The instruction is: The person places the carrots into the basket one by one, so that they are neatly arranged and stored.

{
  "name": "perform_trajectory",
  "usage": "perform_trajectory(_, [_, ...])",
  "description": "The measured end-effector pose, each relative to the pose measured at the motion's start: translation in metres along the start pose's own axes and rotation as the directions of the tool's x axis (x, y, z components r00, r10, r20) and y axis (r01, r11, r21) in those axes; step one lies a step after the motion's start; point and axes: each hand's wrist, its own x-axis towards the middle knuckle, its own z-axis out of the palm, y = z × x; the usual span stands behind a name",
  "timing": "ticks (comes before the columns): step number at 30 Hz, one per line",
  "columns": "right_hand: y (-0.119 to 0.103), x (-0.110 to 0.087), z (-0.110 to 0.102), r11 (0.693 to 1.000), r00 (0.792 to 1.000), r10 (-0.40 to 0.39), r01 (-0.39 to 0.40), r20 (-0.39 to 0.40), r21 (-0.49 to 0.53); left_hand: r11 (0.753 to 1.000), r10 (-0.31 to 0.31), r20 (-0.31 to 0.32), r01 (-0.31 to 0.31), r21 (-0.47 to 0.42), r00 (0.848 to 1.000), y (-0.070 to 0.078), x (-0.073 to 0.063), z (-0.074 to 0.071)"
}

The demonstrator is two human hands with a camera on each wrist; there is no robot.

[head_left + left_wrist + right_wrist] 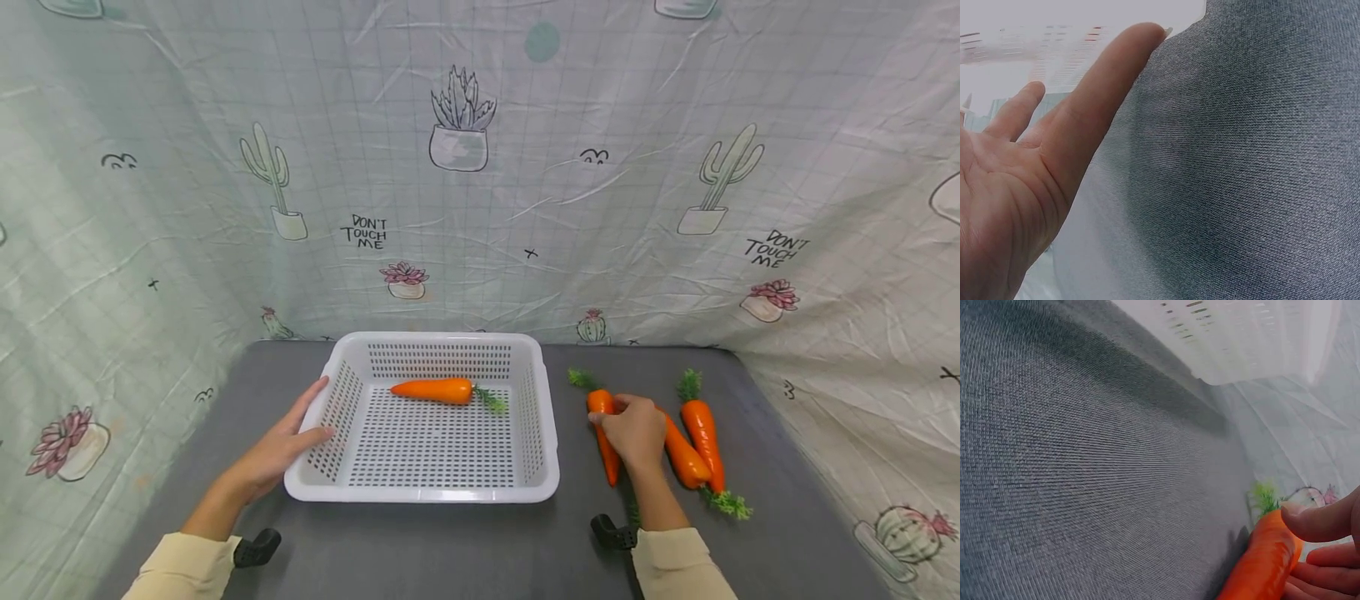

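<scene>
A white slotted plastic basket (420, 493) stands on the grey table, with one orange carrot (435, 390) lying inside, its green top pointing right. My left hand (281, 442) rests at the basket's left rim, its thumb (1100, 94) and fingers fairly straight. To the right of the basket, my right hand (636, 429) pinches a carrot (1266, 559) near its thick end, between thumb and fingers. That carrot's green top (581, 379) points away from me and its tip points toward me. In the right wrist view, the carrot's lower part runs out of frame.
Two more carrots lie right of my right hand: a nearer one (686, 458), partly hidden by the hand, and a farther one (703, 433). Some greenery (633, 507) shows beside my right wrist. A cactus-print cloth (480, 208) hangs behind the table (420, 550).
</scene>
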Motion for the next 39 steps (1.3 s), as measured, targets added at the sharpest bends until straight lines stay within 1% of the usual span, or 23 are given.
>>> perform_trajectory(3, [-0.003,0.003,0.004,0.999,0.999,-0.002,0.004,0.042,-0.051,1.0,0.003,0.01,-0.003,-0.005,1.0,0.0,-0.001,-0.001])
perform_trajectory(6, [-0.005,0.005,0.005,0.997,0.997,0.009,-0.003,0.076,-0.073,1.0,0.011,0.01,-0.011,0.013,1.0,0.002,0.001,-0.002])
perform_trajectory(8, [-0.006,0.007,0.003,0.997,0.997,0.015,-0.009,0.08,-0.073,0.999,0.023,0.009,-0.023,0.033,1.0,0.004,0.003,-0.002])
perform_trajectory(11, [-0.008,0.009,-0.001,0.998,0.997,0.023,-0.019,0.071,-0.056,0.998,0.027,0.006,-0.027,0.053,1.0,0.007,0.007,-0.001])
perform_trajectory(14, [-0.009,0.012,-0.005,0.999,0.997,0.029,-0.027,0.074,-0.035,0.999,0.013,0.006,-0.014,0.046,1.0,0.009,0.009,0.0])
perform_trajectory(17, [-0.013,0.012,-0.008,0.999,0.995,0.038,-0.037,0.094,-0.016,0.999,-0.004,-0.006,0.004,0.037,1.0,0.009,0.008,0.001])
perform_trajectory(22, [-0.019,0.011,-0.014,0.996,0.987,0.084,-0.088,0.134,0.027,1.0,-0.003,-0.008,0.004,0.024,1.0,0.009,0.006,0.002])
perform_trajectory(25, [-0.023,0.011,-0.019,0.994,0.985,0.096,-0.104,0.143,0.046,1.0,-0.003,-0.006,0.003,0.02,1.0,0.009,0.005,0.003])
perform_trajectory(39, [-0.037,0.011,-0.033,0.992,0.986,0.091,-0.102,0.138,0.077,1.0,-0.014,-0.009,0.014,0.005,1.0,0.008,0.0,0.003])
